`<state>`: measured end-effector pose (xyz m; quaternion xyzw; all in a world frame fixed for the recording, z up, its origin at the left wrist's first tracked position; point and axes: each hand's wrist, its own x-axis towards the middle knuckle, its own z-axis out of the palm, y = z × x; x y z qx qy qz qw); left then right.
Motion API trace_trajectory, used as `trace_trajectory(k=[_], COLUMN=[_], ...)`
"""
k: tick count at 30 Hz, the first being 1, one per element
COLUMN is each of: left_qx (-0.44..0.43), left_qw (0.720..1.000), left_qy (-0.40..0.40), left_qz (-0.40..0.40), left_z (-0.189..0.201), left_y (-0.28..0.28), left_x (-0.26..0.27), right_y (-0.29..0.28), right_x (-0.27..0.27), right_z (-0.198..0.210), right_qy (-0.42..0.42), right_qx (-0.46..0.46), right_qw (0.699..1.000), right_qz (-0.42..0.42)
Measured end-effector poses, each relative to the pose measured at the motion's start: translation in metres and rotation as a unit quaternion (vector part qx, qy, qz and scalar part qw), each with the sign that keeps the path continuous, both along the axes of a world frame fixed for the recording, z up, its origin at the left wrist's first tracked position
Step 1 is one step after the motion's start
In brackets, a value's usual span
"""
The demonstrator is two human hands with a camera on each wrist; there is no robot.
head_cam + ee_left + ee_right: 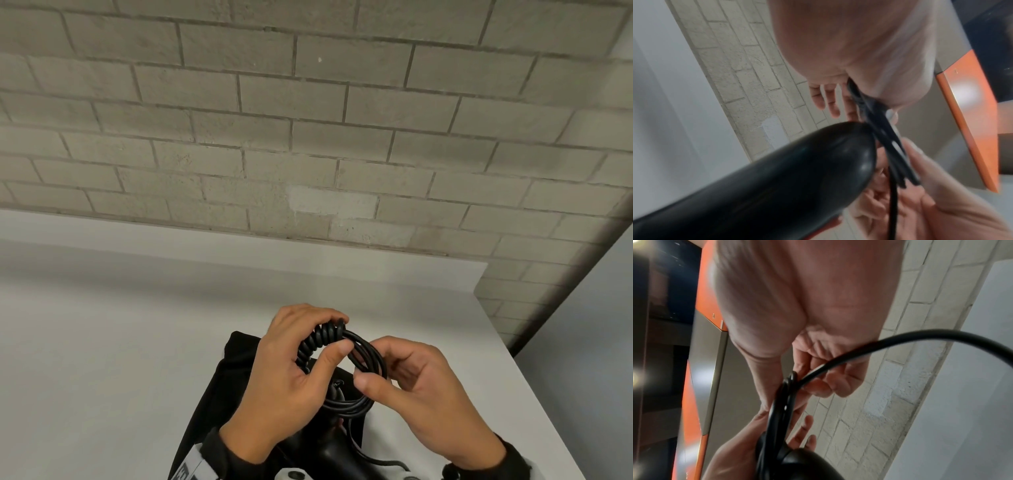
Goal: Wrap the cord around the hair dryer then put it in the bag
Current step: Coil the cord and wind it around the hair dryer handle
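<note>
The left hand was curled round the black cord, its fingers closed over a tight stack of coils at the top of the bundle and its thumb pressed against the inside of the loop. The right hand pinched the same loop from the other side, thumb in front and fingers bent behind the strands. Between them the cord stood gathered into a rough ring of several turns, held up off the counter, with one strand trailing down from the ring toward the person.

Just under the hands lay the hair dryer, black and glossy, only partly in sight from above; what showed of its long axis ran from the hands back toward the person's body, close to the counter's near edge. In the left wrist view its rounded dark body sat right against the bunched cord, but which end pointed where I could not tell.

Beneath both was the black bag, lying flat on the counter near its near edge, reaching away toward the far edge.

Behind the counter's far edge rose a pale brick wall, and off to the side an orange panel caught the light.
</note>
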<state>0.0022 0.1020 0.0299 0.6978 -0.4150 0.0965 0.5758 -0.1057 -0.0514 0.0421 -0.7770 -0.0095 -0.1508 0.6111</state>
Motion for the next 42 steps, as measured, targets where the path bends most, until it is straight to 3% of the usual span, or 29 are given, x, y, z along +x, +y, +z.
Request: trace_trajectory(k=[9,15,19,25,27,29,31,33,35,39,42], left_qx=[0.036,-0.041,-0.029,-0.046,-0.053,-0.06,-0.065,-0.071,-0.081,-0.096,-0.089], left_qw=[0.986,0.984,0.986,0.982,0.979,0.977,0.977,0.977,0.977,0.981,0.991], left_qy=[0.137,0.17,0.166,0.184,0.197,0.204,0.205,0.2,0.195,0.164,0.087], left_qz=[-0.092,-0.043,-0.011,-0.021,-0.021,-0.003,0.013,0.021,0.024,0.028,0.049], left_z=[0.019,0.018,0.013,0.013,0.013,0.012,0.011,0.01,0.01,0.011,0.006], left_y=[0.009,-0.001,-0.004,-0.008,-0.009,-0.01,-0.011,-0.012,-0.012,-0.013,-0.013], left_x=[-0.005,-0.017,-0.016,-0.018,-0.018,-0.017,-0.017,-0.018,-0.019,-0.022,-0.019], right_y=[-0.005,0.007,0.017,0.013,0.014,0.019,0.027,0.036,0.043,0.053,0.055], right_x=[-0.002,0.0,0.0,-0.001,-0.001,0.0,0.0,0.001,0.003,0.008,0.008], right_z=[0.013,0.01,0.005,0.01,0.004,-0.005,-0.011,-0.017,-0.022,-0.022,-0.016], right_qy=[0.022,-0.01,-0.014,-0.015,-0.021,-0.047,-0.113,-0.164,-0.158,-0.106,-0.042], right_qx=[-0.102,-0.124,-0.086,-0.028,-0.027,-0.082,-0.236,-0.363,-0.401,-0.364,-0.262], right_qw=[0.994,0.988,0.987,0.996,0.994,0.977,0.923,0.86,0.837,0.859,0.91], right_qz=[-0.013,-0.092,-0.134,-0.089,-0.108,-0.189,-0.281,-0.318,-0.338,-0.345,-0.319])
